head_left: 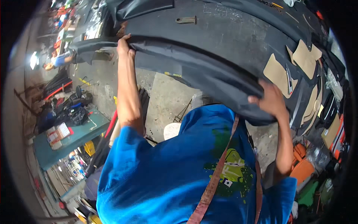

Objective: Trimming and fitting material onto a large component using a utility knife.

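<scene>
dk grey sheet, long, smooth, w/ blk-ish fold along top

Bench mid has room for a hand to pass btw the cloth along the near edge & dark mat'l at the far edge, but a metal pc lies twd far L. R edge is obstructed by card pcs w/ a thin tool, far L corner by a black sheet. Near edge: L hand & R hand at the cloth block a straight pass.
</scene>
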Demonstrator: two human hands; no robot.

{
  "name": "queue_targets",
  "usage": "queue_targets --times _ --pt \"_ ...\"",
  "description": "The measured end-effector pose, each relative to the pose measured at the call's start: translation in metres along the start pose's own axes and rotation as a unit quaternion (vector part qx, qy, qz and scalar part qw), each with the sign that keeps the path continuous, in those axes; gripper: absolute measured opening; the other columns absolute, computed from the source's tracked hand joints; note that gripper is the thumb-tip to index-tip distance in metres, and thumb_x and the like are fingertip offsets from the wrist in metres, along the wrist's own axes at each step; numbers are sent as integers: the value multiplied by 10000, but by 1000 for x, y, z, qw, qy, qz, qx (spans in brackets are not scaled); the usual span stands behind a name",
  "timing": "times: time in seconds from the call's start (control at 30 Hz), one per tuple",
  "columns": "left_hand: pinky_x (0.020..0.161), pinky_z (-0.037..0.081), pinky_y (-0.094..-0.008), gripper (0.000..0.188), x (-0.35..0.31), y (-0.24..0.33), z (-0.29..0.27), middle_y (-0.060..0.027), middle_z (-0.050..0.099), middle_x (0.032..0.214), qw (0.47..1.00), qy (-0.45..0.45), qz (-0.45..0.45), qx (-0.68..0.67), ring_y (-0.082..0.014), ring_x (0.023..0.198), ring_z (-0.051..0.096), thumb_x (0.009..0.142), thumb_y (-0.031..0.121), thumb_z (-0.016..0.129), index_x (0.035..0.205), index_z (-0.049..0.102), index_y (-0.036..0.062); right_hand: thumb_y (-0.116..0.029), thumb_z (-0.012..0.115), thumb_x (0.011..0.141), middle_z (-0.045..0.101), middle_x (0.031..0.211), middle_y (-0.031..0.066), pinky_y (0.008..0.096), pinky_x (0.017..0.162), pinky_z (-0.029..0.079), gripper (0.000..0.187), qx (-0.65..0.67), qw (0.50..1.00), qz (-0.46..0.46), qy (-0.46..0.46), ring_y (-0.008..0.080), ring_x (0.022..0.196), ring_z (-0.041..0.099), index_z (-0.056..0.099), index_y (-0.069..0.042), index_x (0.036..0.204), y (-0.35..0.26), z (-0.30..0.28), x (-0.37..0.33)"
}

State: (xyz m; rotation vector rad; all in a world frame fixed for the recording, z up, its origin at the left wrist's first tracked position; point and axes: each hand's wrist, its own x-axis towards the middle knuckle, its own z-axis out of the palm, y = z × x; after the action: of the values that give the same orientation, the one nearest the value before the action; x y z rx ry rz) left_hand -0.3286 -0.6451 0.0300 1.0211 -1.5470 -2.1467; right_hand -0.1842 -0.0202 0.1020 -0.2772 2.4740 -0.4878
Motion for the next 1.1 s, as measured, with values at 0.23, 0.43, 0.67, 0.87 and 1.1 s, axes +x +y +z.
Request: queue_targets --times 0.23,0.43,0.67,0.87,1.1 --pt "865 527 -495 480 78 -87 118 -144 666 1220 635 39 457 621 -406 1136 597 927 497 688 1287 652 183 -649 801 760 631 1422 194 433 1122 453 975 -54 997 28 47 347 1307 606 569 3 1447 26 38 232" --pt "827 536 -472 442 118 -150 209 -180 667 1193 519 -409 390 642 -410 928 656 933 357 678 1315 630 139 -464 841 744 657 1264 222 464 932 521 700 -2 997 81 -13 391 1062 646 627 -39 1257 4 28 277" --pt "902 498 -479 531 128 -166 233 -232 685 1140 442 -567 312 621 -447 1000 621 850 228 685 1344 620 45 -498 860 715 649 1155 224 476 869 547 674 18 990 120 77 419 973 655 646 -17 1137 11 43 268" --pt "989 469 -510 622 154 -168 245 -220 624 1315 387 -499 456 627 -444 1119 600 871 243 654 1469 529 126 -576 861 687 635 1123 225 497 870 541 762 -9 986 164 32 443 984 644 643 -5 1143 26 45 288" --pt "905 505 -491 485 89 -144 216 -142 660 1196 500 -421 511 558 -381 1019 645 1013 490 571 1397 601 197 -475 801 769 628 1116 233 511 886 520 611 -21 977 140 158 434 1007 622 643 6 1110 36 52 298"
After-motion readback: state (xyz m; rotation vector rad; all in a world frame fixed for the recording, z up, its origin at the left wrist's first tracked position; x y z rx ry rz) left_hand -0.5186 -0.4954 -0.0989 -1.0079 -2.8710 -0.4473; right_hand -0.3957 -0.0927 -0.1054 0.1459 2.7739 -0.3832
